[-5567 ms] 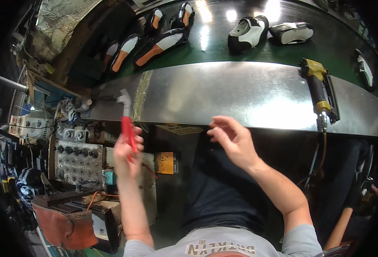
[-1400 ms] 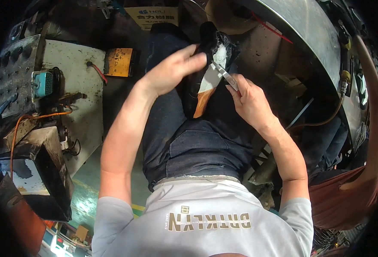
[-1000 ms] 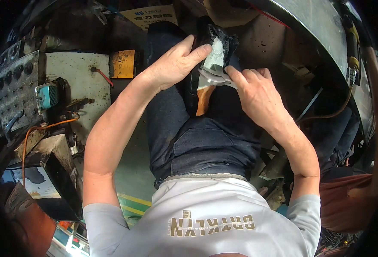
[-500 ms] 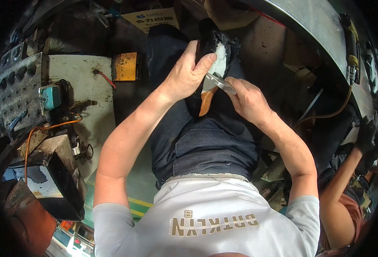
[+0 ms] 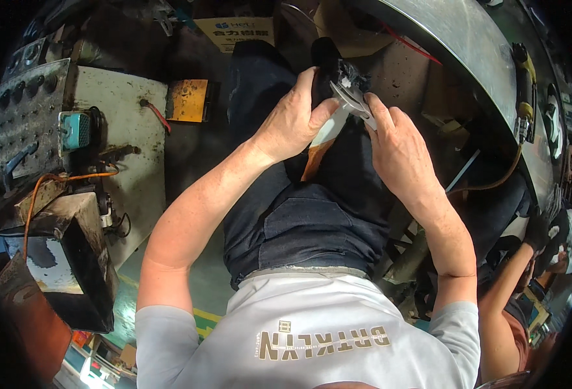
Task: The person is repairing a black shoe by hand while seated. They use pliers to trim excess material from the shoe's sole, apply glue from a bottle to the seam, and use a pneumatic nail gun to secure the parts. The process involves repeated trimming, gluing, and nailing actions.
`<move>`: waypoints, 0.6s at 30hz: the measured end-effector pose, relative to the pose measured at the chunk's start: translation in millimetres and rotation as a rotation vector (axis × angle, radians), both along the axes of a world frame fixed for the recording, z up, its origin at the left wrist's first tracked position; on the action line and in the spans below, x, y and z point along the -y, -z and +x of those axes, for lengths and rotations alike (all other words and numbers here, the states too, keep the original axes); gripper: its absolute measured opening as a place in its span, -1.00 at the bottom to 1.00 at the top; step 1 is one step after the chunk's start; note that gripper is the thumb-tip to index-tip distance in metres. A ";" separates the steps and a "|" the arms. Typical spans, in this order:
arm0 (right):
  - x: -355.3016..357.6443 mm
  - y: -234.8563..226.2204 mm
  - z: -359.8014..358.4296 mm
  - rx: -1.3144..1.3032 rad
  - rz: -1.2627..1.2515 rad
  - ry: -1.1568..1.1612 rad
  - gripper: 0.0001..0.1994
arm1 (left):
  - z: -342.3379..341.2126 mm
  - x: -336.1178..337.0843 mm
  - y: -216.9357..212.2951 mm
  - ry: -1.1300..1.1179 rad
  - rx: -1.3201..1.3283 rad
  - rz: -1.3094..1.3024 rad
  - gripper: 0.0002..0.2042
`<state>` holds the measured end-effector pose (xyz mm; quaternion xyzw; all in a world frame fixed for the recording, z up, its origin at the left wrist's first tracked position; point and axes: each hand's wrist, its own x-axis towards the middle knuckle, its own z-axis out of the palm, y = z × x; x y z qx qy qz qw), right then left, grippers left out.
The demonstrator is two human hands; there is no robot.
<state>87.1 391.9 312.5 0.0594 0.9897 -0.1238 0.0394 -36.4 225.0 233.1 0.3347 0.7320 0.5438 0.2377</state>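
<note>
Between my thighs rests a black, shoe-shaped piece with a pale underside and a tan lower end. My left hand is closed around its left side, the thumb lying over the pale surface. In my right hand is a silver metal hand tool that looks like pincers. Its curved metal crosses the far part of the piece, against the ragged black edge. Fingers and tool hide the exact contact.
A curved metal surface spans the upper right, with a yellow-black tool and hose. Cardboard boxes stand beyond my knees. At left is a machine with a knobbed panel. Another person's arm shows at right.
My right hand and the metal tool have moved farther from me along the piece, and the tool has turned. My left hand has shifted slightly right and nearer to me.
</note>
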 end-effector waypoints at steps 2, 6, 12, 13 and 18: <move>-0.1 2.3 -0.1 -0.024 0.029 -0.023 -0.52 | -0.2 -0.2 -1.6 0.005 0.006 0.001 -0.19; -1.8 15.8 2.3 -0.064 -0.094 -0.019 -0.63 | -0.8 2.1 7.2 0.010 0.009 -0.013 -0.20; -16.7 48.7 3.6 -0.206 -0.292 -0.054 -0.76 | 3.4 2.1 18.4 0.010 0.001 0.032 -0.22; -17.2 53.5 2.6 -0.241 -0.295 -0.063 -0.75 | 3.5 2.0 19.0 0.004 -0.007 0.047 -0.22; -21.6 66.8 1.8 -0.293 -0.300 -0.090 -0.75 | 2.1 2.9 15.8 -0.008 0.005 -0.019 -0.22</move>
